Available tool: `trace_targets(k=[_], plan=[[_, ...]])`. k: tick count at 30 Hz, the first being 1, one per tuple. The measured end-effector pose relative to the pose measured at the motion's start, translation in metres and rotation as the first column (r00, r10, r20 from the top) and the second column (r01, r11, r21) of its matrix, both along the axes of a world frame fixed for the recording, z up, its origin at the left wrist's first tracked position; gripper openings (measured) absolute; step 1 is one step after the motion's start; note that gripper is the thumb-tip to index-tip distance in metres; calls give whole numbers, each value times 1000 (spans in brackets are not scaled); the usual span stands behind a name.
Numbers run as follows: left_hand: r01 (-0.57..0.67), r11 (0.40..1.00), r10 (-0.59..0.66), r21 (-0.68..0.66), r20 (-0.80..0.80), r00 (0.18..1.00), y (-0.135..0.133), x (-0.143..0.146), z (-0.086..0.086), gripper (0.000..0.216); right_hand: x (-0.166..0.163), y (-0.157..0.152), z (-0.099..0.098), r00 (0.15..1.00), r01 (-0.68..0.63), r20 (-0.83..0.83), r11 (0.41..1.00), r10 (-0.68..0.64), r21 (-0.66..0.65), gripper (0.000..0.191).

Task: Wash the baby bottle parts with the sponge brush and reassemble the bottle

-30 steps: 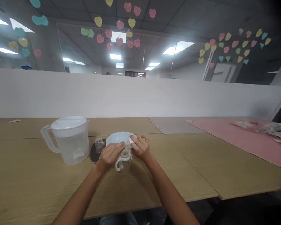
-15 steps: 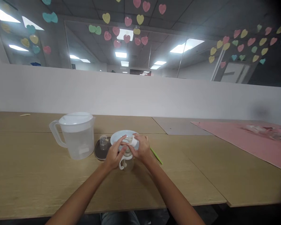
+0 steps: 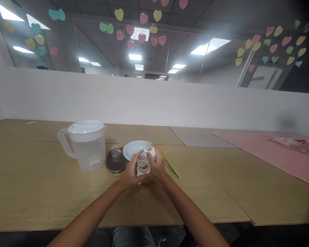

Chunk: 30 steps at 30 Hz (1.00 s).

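We take clock readings across the head view, the feeding bottle (image 3: 143,167) as centre and 12 at the top. The bottle stands upright at the near part of the table (image 3: 206,199), neck uncovered, a white handle ring about it. Our left hand (image 3: 131,174) comes in from 8 o'clock, its fingers curled around the bottle, thumb across the near side; the far fingertips are partly hidden. Our right hand (image 3: 157,164), at 2 o'clock, has its fingers clamped on the white teat collar (image 3: 149,151), thumb on the near face. The collar sits at 1 o'clock from the bottle mouth, apart from it, with the clear teat pointing up. Just beyond, at 11 o'clock, rests a pale bowl (image 3: 130,150), partly covered by our hands. At 9 o'clock lies a dark round tray (image 3: 116,167) bearing a clear cup (image 3: 115,154). Past it, between 9 and 10, stands a translucent lidded pitcher (image 3: 90,151), handle towards 9. A yellow-green stick (image 3: 173,168) lies at 3 o'clock, near our right hand. Well apart at 3 we note a pink cloth (image 3: 254,151) with crumpled clear plastic (image 3: 296,143) on it; at 2, a grey sheet (image 3: 195,136).
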State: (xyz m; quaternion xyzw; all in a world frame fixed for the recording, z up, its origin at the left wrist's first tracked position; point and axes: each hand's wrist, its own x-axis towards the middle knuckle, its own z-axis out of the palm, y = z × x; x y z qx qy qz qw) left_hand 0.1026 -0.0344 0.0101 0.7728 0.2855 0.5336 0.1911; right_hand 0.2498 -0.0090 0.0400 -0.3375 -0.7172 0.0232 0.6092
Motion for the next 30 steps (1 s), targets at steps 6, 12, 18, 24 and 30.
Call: trace_targets(k=[6, 12, 18, 24, 30], plan=[[29, 994, -21, -106, 77, 997, 0, 5, -2, 82, -7, -5, -4, 996, -84, 35, 996, 83, 27, 29], [-138, 989, 140, -46, 47, 989, -1, 6, -4, 71, -10, -4, -9, 991, -129, 16, 992, 129, -15, 25], [-218, 976, 218, 13, -37, 975, 4, 4, -9, 71, -10, -1, -13, 981, -194, -42, 972, 190, -134, 22], [-284, 949, 300, 139, -110, 948, 8, 3, -11, 66, -10, 4, -11, 958, -280, -104, 952, 269, -121, 20], [-280, 952, 295, 126, -127, 947, 9, 3, -11, 63, -8, 1, -7, 940, -341, -55, 936, 338, -90, 23]])
